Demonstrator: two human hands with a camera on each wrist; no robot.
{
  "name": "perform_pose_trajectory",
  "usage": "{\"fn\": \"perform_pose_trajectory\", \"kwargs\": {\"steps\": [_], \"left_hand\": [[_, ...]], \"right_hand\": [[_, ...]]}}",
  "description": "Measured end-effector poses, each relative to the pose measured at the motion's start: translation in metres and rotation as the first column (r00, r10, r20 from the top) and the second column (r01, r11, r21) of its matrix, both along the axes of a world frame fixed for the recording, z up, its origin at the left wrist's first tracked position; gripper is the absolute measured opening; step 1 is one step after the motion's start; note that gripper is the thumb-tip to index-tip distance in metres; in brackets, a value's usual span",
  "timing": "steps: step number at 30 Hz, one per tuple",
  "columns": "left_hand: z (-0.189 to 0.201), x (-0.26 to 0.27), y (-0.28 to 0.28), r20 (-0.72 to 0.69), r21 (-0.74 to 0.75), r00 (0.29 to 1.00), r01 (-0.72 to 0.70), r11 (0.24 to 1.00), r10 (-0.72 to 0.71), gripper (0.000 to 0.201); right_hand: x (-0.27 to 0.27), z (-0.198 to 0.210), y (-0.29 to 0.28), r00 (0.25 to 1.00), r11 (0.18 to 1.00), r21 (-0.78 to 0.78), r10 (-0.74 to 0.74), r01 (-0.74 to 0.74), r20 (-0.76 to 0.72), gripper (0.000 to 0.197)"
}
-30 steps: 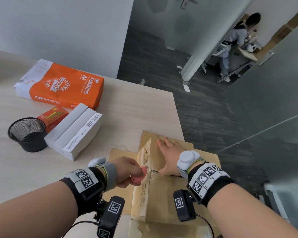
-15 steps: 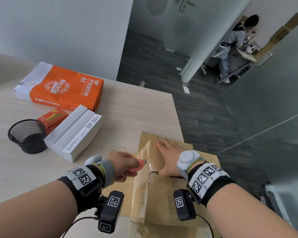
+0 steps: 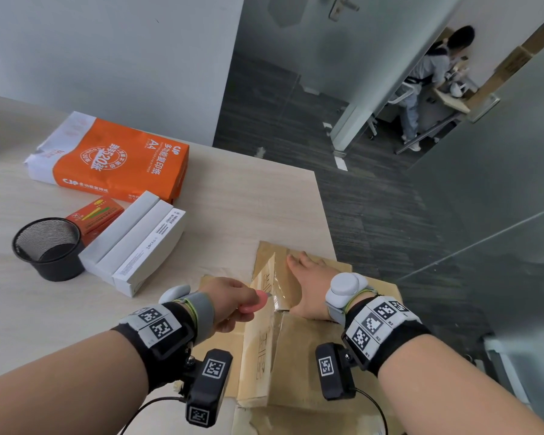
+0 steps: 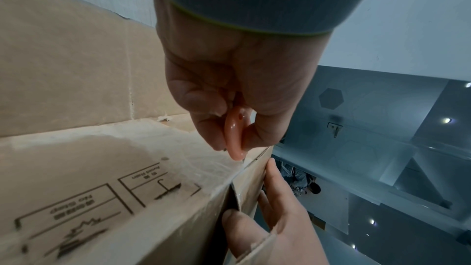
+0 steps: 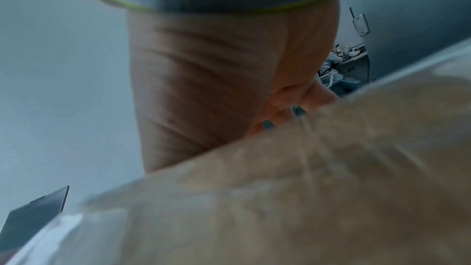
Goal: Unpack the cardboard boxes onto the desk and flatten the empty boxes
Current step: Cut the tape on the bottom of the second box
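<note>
A brown cardboard box [image 3: 299,356] lies at the desk's near right corner, its flaps spread out. My left hand [image 3: 233,301] pinches a small pink cutter [image 3: 253,306] whose tip meets the taped seam on the box top; in the left wrist view the pink cutter [image 4: 235,136] sits between thumb and fingers at the box [image 4: 127,178] edge. My right hand [image 3: 308,277] lies flat, fingers straight, pressing the far flap down. The right wrist view shows only my palm [image 5: 203,88] against blurred cardboard [image 5: 305,198].
On the wooden desk [image 3: 233,208] stand an orange A4 paper ream [image 3: 113,161], several white slim boxes [image 3: 139,243], a small red box [image 3: 96,215] and a black mesh cup [image 3: 49,246]. The desk edge runs just right of the box. A person sits far off behind glass.
My left hand with the pink cutter has slid away from me along the taped seam. The right hand has kept its place on the flap.
</note>
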State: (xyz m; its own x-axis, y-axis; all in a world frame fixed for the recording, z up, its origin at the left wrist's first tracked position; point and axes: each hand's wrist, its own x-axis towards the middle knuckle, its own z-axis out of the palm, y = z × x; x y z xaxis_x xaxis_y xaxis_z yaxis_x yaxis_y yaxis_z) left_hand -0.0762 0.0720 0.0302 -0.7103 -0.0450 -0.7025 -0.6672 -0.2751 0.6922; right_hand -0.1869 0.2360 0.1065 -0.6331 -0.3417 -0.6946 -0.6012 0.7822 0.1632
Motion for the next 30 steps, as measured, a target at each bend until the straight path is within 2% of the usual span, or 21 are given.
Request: {"fn": "perform_pose_trajectory", "kwargs": {"steps": [17,27,30], "left_hand": [[-0.0032,-0.0053,0.0012,-0.015,-0.004,1.0,-0.005,1.0,0.005,0.017],[-0.0067,-0.009,-0.0016,-0.046,-0.024,0.998,-0.041,0.999,0.04,0.016],[-0.0047,-0.007,-0.0019,-0.063,-0.034,0.998,-0.014,0.999,0.012,0.014]], "right_hand": [[-0.001,-0.0002,0.0013,1.0,1.0,-0.015,0.026,-0.026,-0.006,0.119],[0.0003,0.0007,0.0005,1.0,1.0,-0.005,0.016,-0.016,-0.001,0.119],[0.0023,0.0015,0.0014,1.0,1.0,-0.004,0.012,-0.012,0.001,0.119]]}}
